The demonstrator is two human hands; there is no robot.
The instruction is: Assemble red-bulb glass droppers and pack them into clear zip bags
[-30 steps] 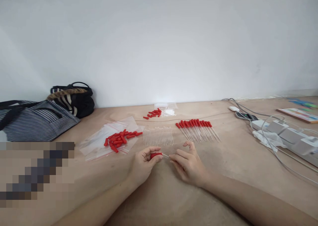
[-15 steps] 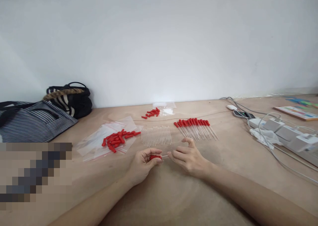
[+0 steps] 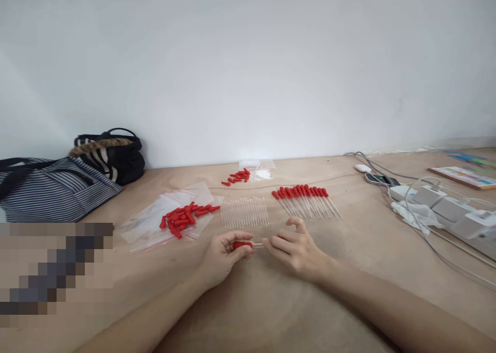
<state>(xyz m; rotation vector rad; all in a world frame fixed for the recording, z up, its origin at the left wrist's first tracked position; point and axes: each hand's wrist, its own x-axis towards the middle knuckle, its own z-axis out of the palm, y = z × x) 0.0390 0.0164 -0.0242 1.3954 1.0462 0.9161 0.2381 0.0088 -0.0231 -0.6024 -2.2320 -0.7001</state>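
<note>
The left hand (image 3: 222, 256) curls closed around a red bulb (image 3: 242, 245); the right hand (image 3: 295, 250) pinches a clear tube (image 3: 259, 245) tightly. Align both axes; push gently without bending.

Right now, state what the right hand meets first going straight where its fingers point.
Probably the left hand, which holds a red bulb; the right hand points at it along the clear tube, though exact depth is unclear.

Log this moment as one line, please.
left hand: grips red bulb | right hand: pinches clear tube | beyond: loose tubes in row | right of row: red-bulbed tubes
</note>
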